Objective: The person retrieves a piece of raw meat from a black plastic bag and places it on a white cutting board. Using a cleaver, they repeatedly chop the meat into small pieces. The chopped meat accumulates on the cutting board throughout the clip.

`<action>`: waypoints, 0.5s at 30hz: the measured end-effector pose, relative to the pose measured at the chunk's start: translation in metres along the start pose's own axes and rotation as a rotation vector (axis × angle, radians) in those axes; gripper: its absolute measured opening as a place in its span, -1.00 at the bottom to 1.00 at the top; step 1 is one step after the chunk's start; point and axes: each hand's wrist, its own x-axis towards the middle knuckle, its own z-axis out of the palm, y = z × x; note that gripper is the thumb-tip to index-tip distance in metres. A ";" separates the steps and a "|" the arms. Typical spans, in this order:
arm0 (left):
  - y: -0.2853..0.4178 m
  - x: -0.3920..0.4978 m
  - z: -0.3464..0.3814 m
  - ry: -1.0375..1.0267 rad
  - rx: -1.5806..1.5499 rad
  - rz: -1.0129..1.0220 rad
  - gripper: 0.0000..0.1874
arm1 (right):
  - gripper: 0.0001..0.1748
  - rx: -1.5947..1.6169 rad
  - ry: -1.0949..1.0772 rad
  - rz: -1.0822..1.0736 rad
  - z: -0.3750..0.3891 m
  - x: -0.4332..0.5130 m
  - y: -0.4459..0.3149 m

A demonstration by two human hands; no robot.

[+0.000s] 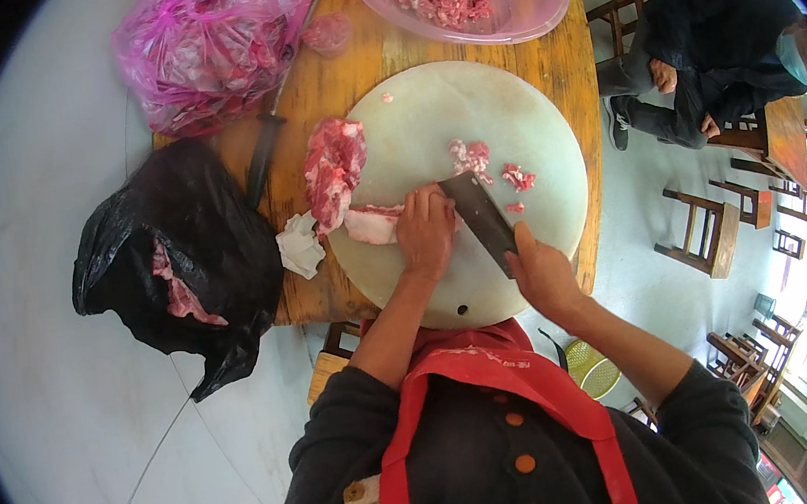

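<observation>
My right hand (543, 271) grips a dark cleaver (481, 221) by its handle, the blade tilted over the round cutting board (506, 103). Close to the blade, my left hand (427, 232) presses on a strip of fatty raw meat (371, 226); its fingertips lie beside the blade's far end. A larger piece of red meat (334, 166) lies over the board's left edge and touches the strip. Small chopped bits (470, 157) lie beyond the cleaver, with more bits (519, 176) to their right. Whether the blade touches the strip is hard to tell.
A pink basin (532, 9) of chopped meat stands beyond the board. At left are a pink bag (205, 50) and a black bag (218, 222) holding meat, a sharpening steel (262, 160) and crumpled paper (301, 246). A seated person (726, 46) is at right, near wooden stools (723, 239).
</observation>
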 end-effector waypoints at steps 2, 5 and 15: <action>0.000 -0.001 0.000 -0.015 0.000 -0.006 -0.81 | -0.65 0.029 0.120 -0.084 0.010 0.023 -0.010; 0.001 -0.003 -0.004 -0.078 0.035 -0.021 -0.81 | -0.62 0.142 0.304 -0.271 0.016 0.095 -0.042; 0.003 0.001 -0.003 -0.032 0.028 -0.018 -0.82 | -0.55 0.096 0.039 -0.084 -0.007 0.005 -0.004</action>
